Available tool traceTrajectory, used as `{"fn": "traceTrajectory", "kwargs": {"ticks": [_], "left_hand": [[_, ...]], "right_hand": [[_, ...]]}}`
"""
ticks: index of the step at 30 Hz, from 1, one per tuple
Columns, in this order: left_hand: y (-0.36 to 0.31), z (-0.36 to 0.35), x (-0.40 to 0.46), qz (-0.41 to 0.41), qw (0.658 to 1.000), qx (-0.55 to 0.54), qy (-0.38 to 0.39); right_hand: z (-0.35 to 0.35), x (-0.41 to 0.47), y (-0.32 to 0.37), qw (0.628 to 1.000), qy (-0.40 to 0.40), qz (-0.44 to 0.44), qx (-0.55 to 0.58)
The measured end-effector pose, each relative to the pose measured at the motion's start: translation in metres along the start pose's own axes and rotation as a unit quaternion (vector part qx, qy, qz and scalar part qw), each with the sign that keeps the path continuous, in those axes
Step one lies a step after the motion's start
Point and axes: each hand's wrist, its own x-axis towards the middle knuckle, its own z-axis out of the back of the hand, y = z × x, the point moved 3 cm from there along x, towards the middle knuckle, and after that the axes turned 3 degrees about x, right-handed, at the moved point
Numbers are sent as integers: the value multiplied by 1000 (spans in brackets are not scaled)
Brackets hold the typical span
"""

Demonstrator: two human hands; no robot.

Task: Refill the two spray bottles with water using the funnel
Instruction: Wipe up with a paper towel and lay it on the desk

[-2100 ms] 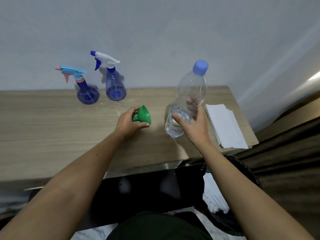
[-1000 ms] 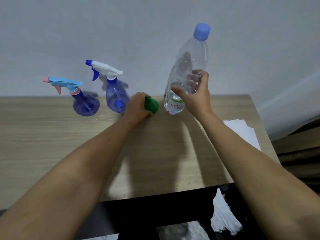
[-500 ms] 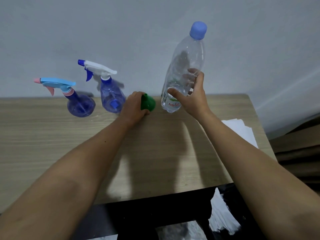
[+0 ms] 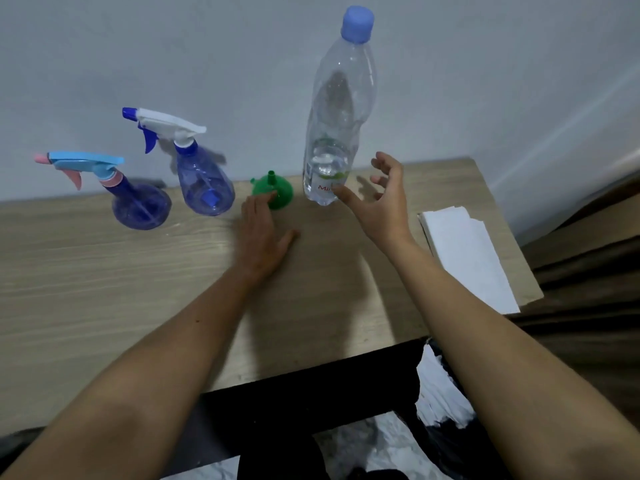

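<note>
Squat spray bottle (image 4: 140, 202): farthest left on the tabletop (image 4: 86, 271), near the wall; round blue body, light-blue trigger head with a pink nozzle pointing left; the head is on.
Tall spray bottle (image 4: 204, 181): just beside the squat one, to its right; blue pear-shaped body, white trigger head with a dark-blue nozzle pointing left; the head is on.
Funnel (image 4: 273, 190): green, standing mouth-down on the tabletop with its spout pointing up, between the tall spray bottle and the water bottle.
Left hand (image 4: 263, 237): palm down, low over the tabletop just in front of the funnel; fingers (image 4: 256, 209) spread flat and holding nothing; one fingertip overlaps the funnel's near rim, and whether it touches cannot be told.
Water bottle (image 4: 337, 109): clear plastic, blue cap on, standing upright near the wall to the right of the funnel; a little water shows in its lower part, with a label in red letters near the base.
Right hand (image 4: 381, 199): raised just right of the water bottle, fingers (image 4: 384, 164) spread apart and curled, gripping nothing; the thumb tip lies against the bottle's lower edge in this view, and contact cannot be told.
White paper (image 4: 467, 251): a folded stack lying flat at the tabletop's right end, reaching the right edge.
</note>
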Motion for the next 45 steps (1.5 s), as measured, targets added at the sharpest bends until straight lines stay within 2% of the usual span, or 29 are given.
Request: {"fn": "traceTrajectory", "kwargs": {"ticks": [6,11,17,26,30,36,39,42,45], "left_hand": [[-56,-37,-7,-116,984,-27,135],[-121,-82,8,-254,950,-15,180],[-204,-146,15,-347,904,-74,237],[-248,-203,17,-416,845,-13,335],[-243,-208,19,-411,852,-44,320],[-248,-206,19,-458,840,-63,284],[-252,-204,19,-456,846,-63,267],[-254,-206,18,-437,854,-71,272],[-259,-207,16,-441,847,-92,284]], "right_hand": [[60,-51,-35,997,-47,-20,-54],[128,-94,-71,985,-127,-39,-108],[195,-140,-119,949,-235,-102,-183],[212,-152,-148,934,-232,-166,-217],[214,-151,-156,930,-260,-149,-213],[216,-148,-150,936,-255,-112,-216],[217,-144,-143,940,-256,-90,-207],[218,-141,-133,945,-250,-60,-201],[222,-139,-129,948,-241,-46,-202]]}}
